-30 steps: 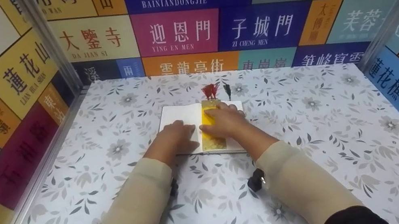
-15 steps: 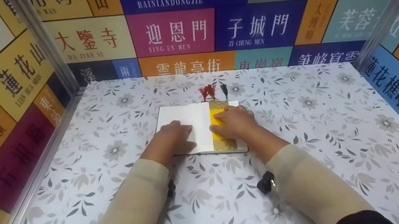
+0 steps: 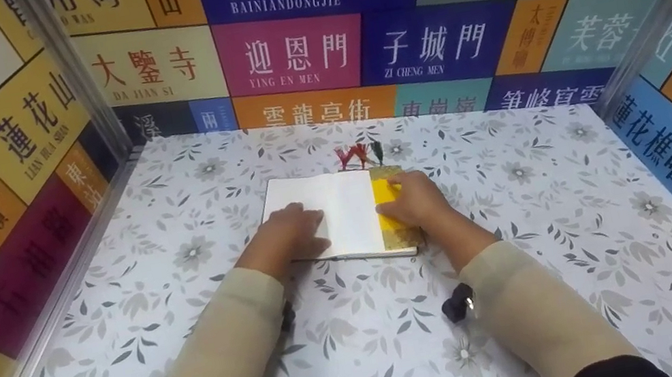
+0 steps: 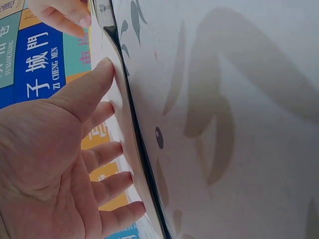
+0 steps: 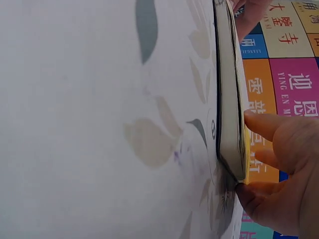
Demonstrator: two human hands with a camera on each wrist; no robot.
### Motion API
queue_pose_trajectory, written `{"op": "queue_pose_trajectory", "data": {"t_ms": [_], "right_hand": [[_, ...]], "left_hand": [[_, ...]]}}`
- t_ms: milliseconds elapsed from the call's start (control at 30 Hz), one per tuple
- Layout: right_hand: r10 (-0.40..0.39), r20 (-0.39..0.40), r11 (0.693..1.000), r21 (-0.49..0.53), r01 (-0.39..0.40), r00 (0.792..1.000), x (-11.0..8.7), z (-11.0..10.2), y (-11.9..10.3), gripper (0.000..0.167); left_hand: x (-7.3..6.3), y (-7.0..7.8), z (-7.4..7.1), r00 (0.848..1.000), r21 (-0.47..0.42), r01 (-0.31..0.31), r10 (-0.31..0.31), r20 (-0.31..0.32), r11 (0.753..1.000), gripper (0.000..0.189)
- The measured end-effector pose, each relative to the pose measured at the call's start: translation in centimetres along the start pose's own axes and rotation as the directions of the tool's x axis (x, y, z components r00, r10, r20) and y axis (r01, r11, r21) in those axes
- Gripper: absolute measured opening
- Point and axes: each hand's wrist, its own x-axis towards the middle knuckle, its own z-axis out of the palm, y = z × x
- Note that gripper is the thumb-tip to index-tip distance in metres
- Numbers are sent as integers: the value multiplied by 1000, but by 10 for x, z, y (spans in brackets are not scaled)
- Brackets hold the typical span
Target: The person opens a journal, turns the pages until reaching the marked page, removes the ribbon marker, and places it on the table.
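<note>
Head view: open white-paged notebook lies flat on the floral tablecloth, between my two hands. My left hand rests on the left page, fingers spread apart, tips touching the paper per the left wrist view. My right hand touches the yellow-and-olive strip along the right page's outer side, thumb and fingers apart, one fingertip at the notebook's corner. Red tassels, green tassel lie just beyond the far edge.

Yellow card partly hidden behind the right hand
</note>
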Motion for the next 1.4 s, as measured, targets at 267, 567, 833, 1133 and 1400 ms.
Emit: {"op": "queue_pose_trajectory", "data": {"t_ms": [267, 567, 833, 1133, 1400], "right_hand": [[115, -98, 978, 187, -96, 988, 8, -8, 10, 68], [298, -73, 872, 427, -240, 952, 16, -17, 17, 43], [420, 11, 724, 599, -343, 907, 22, -35, 30, 43], [371, 13, 712, 638, -294, 928, 18, -61, 61, 52], [431, 6, 703, 626, -339, 902, 20, -75, 83, 52]], "left_hand": [[-2, -1, 0, 1000, -74, 15, -15, 1, 997, 78], [-3, -1, 0, 1000, -67, -6, 6, -2, 998, 77], [-5, 1, -3, 1000, -72, 17, -16, 23, 997, 77], [-5, 1, 0, 1000, -26, 10, -10, -12, 1000, 77], [-1, 2, 2, 1000, -26, 24, -25, -13, 999, 77]]}}
